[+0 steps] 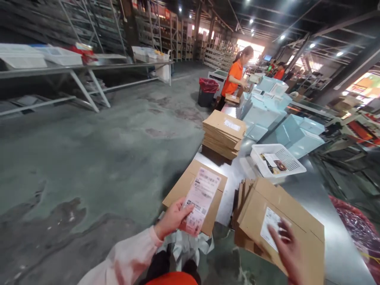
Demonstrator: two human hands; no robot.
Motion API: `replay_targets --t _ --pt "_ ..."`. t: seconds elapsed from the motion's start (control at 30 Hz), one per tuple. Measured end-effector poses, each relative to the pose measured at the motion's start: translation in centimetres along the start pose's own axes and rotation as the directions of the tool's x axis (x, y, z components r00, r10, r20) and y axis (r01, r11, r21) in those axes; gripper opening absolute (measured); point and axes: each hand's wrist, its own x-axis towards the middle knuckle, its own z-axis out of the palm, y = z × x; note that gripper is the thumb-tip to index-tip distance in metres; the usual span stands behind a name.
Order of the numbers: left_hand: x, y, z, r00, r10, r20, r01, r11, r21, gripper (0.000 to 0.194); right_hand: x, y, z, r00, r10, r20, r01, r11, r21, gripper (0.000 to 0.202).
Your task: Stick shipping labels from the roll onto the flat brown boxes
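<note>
My left hand is closed on a pinkish-white shipping label, its thumb on top. I cannot tell whether it is a single sheet or several. Behind the label a flat cardboard carton lies at the metal table's near left edge. My right hand is slightly blurred, with fingers apart and nothing in them. It is over a folded carton on top of a leaning pile, beside a white label on that carton. Whether the fingers touch the label is unclear.
A stack of flattened cartons stands farther along the table. Right of it is a white basket holding printed packets. Pale blue boxes are piled beyond. A co-worker in orange stands near a lined bin.
</note>
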Motion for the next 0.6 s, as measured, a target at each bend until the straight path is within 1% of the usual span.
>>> replay_targets --t 0.03,0.07,0.1,0.13,0.17,0.2,0.23,0.27,0.3,0.37,0.43,0.5,0.53,0.57,0.6 --pt "-0.2 -0.8 0.3 0.999 -0.019 0.037 0.018 0.999 0.027 0.060 -2.3 -1.6 3.3 0.977 -0.021 0.214 -0.019 0.983 0.185 0.071" --pt "-0.5 -1.4 0.5 0.997 -0.033 0.073 0.029 0.998 0.063 0.059 -4.8 -3.1 6.7 0.913 -0.082 0.399 -0.064 0.939 0.339 0.077" --pt "-0.6 -1.8 0.6 0.995 -0.034 0.095 0.025 0.995 0.094 0.057 -7.3 -4.6 9.9 0.824 -0.167 0.542 -0.110 0.891 0.441 0.074" --pt "-0.7 -2.1 0.5 0.995 -0.020 0.097 0.009 0.994 0.111 0.056 -9.5 -5.8 12.6 0.795 -0.184 0.578 -0.153 0.861 0.485 0.061" --pt "-0.8 -2.1 0.2 0.998 0.006 0.070 -0.014 0.994 0.112 0.054 -11.3 -6.7 14.7 0.754 -0.201 0.626 -0.185 0.849 0.495 0.055" --pt "-0.7 -2.0 -0.2 0.999 0.036 0.016 -0.037 0.994 0.100 0.053 -12.6 -7.4 16.2 0.719 -0.216 0.661 -0.200 0.847 0.493 0.051" --pt "-0.6 -1.9 -0.6 0.997 0.061 -0.051 -0.057 0.995 0.084 0.051 -13.3 -7.8 17.1 0.691 -0.229 0.685 -0.202 0.849 0.488 0.050" --pt "-0.5 -1.8 -1.1 0.991 0.073 -0.111 -0.066 0.995 0.071 0.049 -13.4 -8.2 17.6 0.667 -0.250 0.702 -0.192 0.852 0.487 0.052" --pt "-0.4 -1.8 -1.6 0.986 0.070 -0.149 -0.060 0.996 0.067 0.047 -13.0 -8.4 17.8 0.654 -0.271 0.706 -0.171 0.856 0.487 0.055" --pt "-0.2 -2.2 -2.3 0.982 0.054 -0.182 -0.039 0.996 0.084 0.048 -11.4 -8.9 17.8 0.649 -0.295 0.701 -0.099 0.881 0.462 0.056" --pt "0.1 -3.3 -2.6 0.971 0.054 -0.232 -0.032 0.995 0.095 0.051 -9.7 -9.2 18.0 0.644 -0.310 0.699 -0.004 0.913 0.408 0.050" --pt "0.5 -4.8 -2.8 0.937 0.068 -0.342 -0.032 0.994 0.107 0.056 -8.7 -9.0 18.7 0.621 -0.340 0.706 0.098 0.928 0.360 0.043" --pt "0.8 -5.7 -2.9 0.917 0.076 -0.392 -0.030 0.992 0.121 0.058 -8.3 -8.6 19.3 0.618 -0.368 0.694 0.152 0.923 0.354 0.039" --pt "1.2 -6.5 -3.0 0.906 0.073 -0.416 -0.019 0.991 0.131 0.058 -8.0 -8.1 20.1 0.624 -0.401 0.670 0.207 0.912 0.353 0.036" --pt "1.5 -7.4 -3.2 0.913 0.054 -0.405 -0.001 0.991 0.130 0.055 -7.6 -7.5 21.2 0.646 -0.432 0.629 0.269 0.900 0.342 0.033"
